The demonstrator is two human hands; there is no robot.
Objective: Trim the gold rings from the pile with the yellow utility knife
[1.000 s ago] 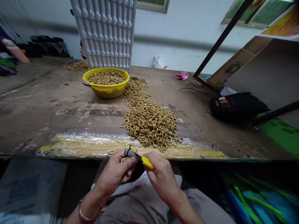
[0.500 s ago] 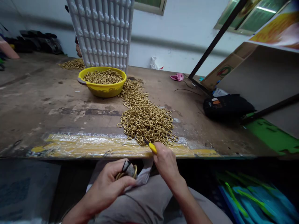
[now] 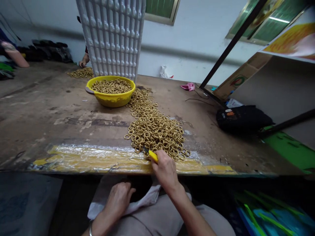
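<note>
My right hand (image 3: 165, 170) is closed around a yellow-handled knife (image 3: 153, 156). Its dark tip points up and left at the near edge of a heap of brass-coloured rings (image 3: 157, 132). My left hand (image 3: 118, 198) hangs lower, over a white bag (image 3: 145, 199) spread open across my lap. The thumb stands apart from the fingers, which are partly hidden. No rings show in that hand. Farther back, a yellow basin (image 3: 112, 101) is full of similar rings, and a trail of rings joins the heap beside it.
Clear tape over yellow strips (image 3: 98, 162) covers the table's front edge. A grey ribbed plastic panel (image 3: 113, 39) stands behind the basin. Another person's hand (image 3: 84, 60) is at a farther ring pile (image 3: 82, 72). On the right lie a black bag (image 3: 243, 118) and a dark post (image 3: 231, 46).
My left hand has let go of the rings and turned palm-down over the white bag. My right hand has shifted slightly left along the heap with the knife.
</note>
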